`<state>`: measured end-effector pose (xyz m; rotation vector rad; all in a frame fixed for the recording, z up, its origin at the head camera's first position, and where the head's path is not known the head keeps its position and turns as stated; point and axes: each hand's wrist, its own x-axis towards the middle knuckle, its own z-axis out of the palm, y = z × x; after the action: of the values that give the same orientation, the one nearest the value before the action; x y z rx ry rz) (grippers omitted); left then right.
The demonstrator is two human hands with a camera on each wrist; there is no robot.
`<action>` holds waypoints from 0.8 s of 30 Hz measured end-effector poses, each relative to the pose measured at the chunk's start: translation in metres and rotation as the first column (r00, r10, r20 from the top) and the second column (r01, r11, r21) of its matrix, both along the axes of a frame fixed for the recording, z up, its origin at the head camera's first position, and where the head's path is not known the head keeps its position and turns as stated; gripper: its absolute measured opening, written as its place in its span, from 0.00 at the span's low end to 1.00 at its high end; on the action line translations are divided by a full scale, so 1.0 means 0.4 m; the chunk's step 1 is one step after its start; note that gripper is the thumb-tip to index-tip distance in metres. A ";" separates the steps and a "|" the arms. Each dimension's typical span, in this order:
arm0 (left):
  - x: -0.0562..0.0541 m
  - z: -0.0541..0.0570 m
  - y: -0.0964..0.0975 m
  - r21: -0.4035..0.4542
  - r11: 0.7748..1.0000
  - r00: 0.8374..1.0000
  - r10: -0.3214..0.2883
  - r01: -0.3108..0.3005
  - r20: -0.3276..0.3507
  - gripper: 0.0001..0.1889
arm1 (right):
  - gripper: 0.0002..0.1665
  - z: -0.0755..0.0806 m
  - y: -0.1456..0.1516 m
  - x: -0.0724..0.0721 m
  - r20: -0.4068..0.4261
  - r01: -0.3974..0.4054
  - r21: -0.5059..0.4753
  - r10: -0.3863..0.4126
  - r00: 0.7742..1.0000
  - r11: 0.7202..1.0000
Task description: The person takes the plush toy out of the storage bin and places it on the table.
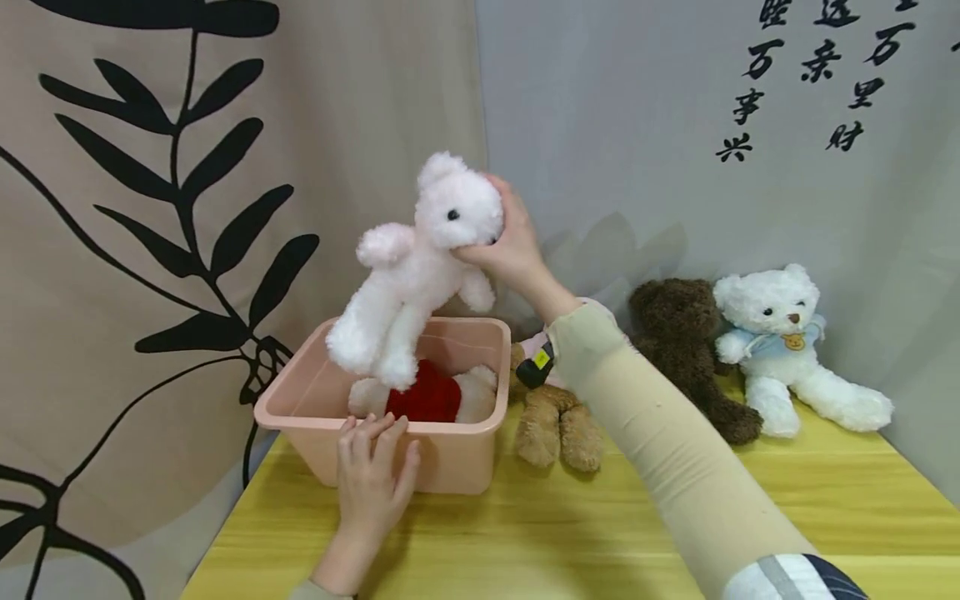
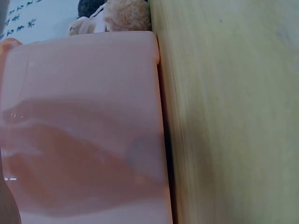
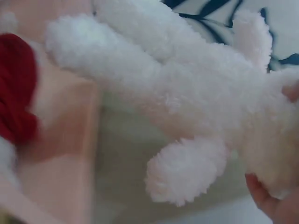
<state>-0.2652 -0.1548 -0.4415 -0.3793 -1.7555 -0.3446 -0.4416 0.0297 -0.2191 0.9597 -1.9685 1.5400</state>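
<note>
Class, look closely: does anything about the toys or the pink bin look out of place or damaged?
Nothing clearly stands out. The pink bin stands upright with no visible damage, the toy in red lies inside it, and the right hand holds the pale bear by its head above.

the pink tub [image 1: 453, 460] partly hides the red-clad toy [image 1: 426, 398].

A: Backdrop?
B: Beige curtain [image 1: 375, 83], black leaf print [image 1: 223, 158]. Grey curtain [image 1: 600, 108] alongside, black lettering [image 1: 821, 62] near top.
A: On the wooden table [image 1: 465, 542]?
B: Dark brown bear [image 1: 678, 342], seated; white bear [image 1: 787, 375] just beside it, blue cape [image 1: 763, 343], gold tag [image 1: 793, 341]. Also a soft toy with tan legs [image 1: 546, 425], largely hidden; possibly another bear.
</note>
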 end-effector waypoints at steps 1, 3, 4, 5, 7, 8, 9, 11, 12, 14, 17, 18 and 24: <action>-0.002 0.001 0.001 -0.001 1.000 1.000 -0.003 0.003 -0.004 0.18 | 0.54 0.031 0.028 0.004 -0.028 -0.002 -0.021 0.002 1.000 1.000; -0.005 0.002 0.002 -0.001 1.000 1.000 -0.006 0.006 -0.012 0.18 | 0.55 0.091 0.091 0.017 -0.062 -0.009 -0.054 0.005 0.998 0.998; -0.006 0.003 0.002 0.000 1.000 1.000 -0.009 0.009 -0.014 0.18 | 0.55 0.118 0.124 0.025 -0.070 -0.012 -0.070 0.007 0.998 0.997; -0.007 0.003 0.003 0.002 1.000 1.000 -0.011 0.011 -0.016 0.18 | 0.56 0.141 0.158 0.035 -0.068 -0.009 -0.080 0.004 0.998 0.997; -0.007 0.004 0.003 0.007 1.000 1.000 -0.013 0.013 -0.015 0.18 | 0.56 0.182 0.226 0.056 -0.056 0.009 -0.078 -0.014 0.998 0.997; -0.007 0.005 0.003 0.009 1.000 1.000 -0.013 0.013 -0.014 0.18 | 0.56 0.198 0.260 0.067 -0.049 0.033 -0.062 -0.036 0.998 0.998; -0.007 0.006 0.003 0.012 1.000 1.000 -0.013 0.013 -0.015 0.18 | 0.56 0.210 0.293 0.080 -0.033 0.069 -0.034 -0.070 0.997 0.997; -0.007 0.007 0.002 0.016 1.000 1.000 -0.008 0.008 -0.011 0.18 | 0.56 0.219 0.354 0.106 0.009 0.131 0.047 -0.131 0.991 0.990; -0.007 0.008 0.001 0.018 1.000 1.000 -0.005 0.005 -0.009 0.19 | 0.55 0.214 0.382 0.118 0.023 0.153 0.099 -0.156 0.988 0.983; -0.006 0.009 0.000 0.021 1.000 1.000 0.001 0.000 -0.006 0.19 | 0.55 0.184 0.433 0.145 0.059 0.180 0.222 -0.198 0.978 0.958; -0.005 0.006 0.002 0.024 1.000 1.000 -0.006 0.006 -0.002 0.19 | 0.56 0.094 0.493 0.176 0.101 0.131 0.408 -0.187 0.977 0.904; -0.005 0.004 0.003 0.023 1.000 1.000 -0.008 0.008 -0.003 0.19 | 0.55 0.056 0.511 0.181 0.094 0.107 0.467 -0.170 0.981 0.878; -0.002 -0.001 0.005 0.011 1.000 1.000 -0.002 0.002 -0.005 0.19 | 0.53 -0.163 0.589 0.171 0.057 0.013 0.666 -0.068 0.996 0.746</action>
<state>-0.2661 -0.1528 -0.4421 -0.3741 -1.7482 -0.3542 -0.3732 0.2651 -0.2844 1.1104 -2.6515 0.8291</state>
